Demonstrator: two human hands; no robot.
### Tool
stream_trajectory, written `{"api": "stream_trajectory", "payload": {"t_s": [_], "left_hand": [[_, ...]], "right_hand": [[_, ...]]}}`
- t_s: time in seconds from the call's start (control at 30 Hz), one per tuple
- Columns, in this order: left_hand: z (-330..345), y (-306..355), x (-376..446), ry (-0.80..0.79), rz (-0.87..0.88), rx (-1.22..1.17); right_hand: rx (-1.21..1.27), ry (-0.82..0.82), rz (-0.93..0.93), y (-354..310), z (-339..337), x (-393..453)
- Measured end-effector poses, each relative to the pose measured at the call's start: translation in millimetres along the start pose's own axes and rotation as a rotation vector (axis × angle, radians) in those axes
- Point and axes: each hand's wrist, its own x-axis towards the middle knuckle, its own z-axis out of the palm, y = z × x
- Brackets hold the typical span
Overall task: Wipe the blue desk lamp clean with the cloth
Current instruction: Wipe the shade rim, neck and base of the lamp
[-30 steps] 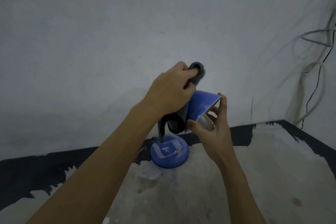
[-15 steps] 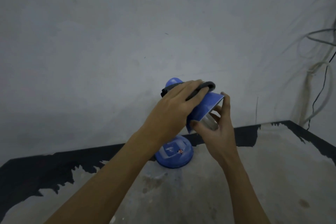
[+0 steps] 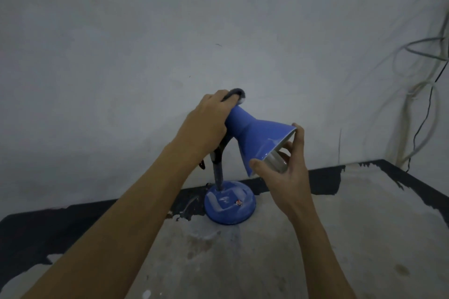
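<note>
The blue desk lamp [image 3: 257, 138] stands on a worn grey table, its round blue base [image 3: 229, 205] smeared with pale streaks. The shade tilts down to the right. My left hand [image 3: 206, 121] grips a dark grey cloth [image 3: 237, 93] against the narrow back end of the shade; most of the cloth is hidden under my fingers, and a strip hangs down by the neck. My right hand [image 3: 284, 172] holds the shade's open rim, thumb on the lower edge, fingers on the upper edge. The bulb shows inside the shade.
The table [image 3: 352, 226] has a black painted border along its far and right edges. A pale wall stands close behind the lamp. Loose cables [image 3: 418, 94] hang down the wall at the right, near the table's back corner.
My left hand with the cloth has slid from the wide part of the shade up to its narrow back end, so more of the shade shows. My right hand stays on the rim.
</note>
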Motion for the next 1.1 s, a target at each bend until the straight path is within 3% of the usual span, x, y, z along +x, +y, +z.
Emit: {"api": "stream_trajectory", "payload": {"t_s": [0.07, 0.47, 0.63, 0.83, 1.1], "left_hand": [[-5.0, -0.4, 3.1, -0.029, -0.029, -0.016], [-19.4, 33.2, 1.1, -0.158, 0.242, 0.137], [-14.9, 40.3, -12.9, -0.179, 0.226, -0.072], [1.9, 46.6, -43.7, -0.01, 0.306, -0.364], [27.0, 46.9, -78.6, 0.215, 0.281, -0.439]], "right_hand": [[0.005, -0.004, -0.001, -2.2, 0.9, -0.8], [0.028, -0.032, -0.012, -0.6, 1.8, 0.8], [0.022, -0.037, 0.005, -1.0, -0.7, 0.9], [0.149, -0.128, 0.037, -2.4, -7.5, -0.1], [0.26, -0.06, 0.127, -3.9, -4.6, 1.1]]}}
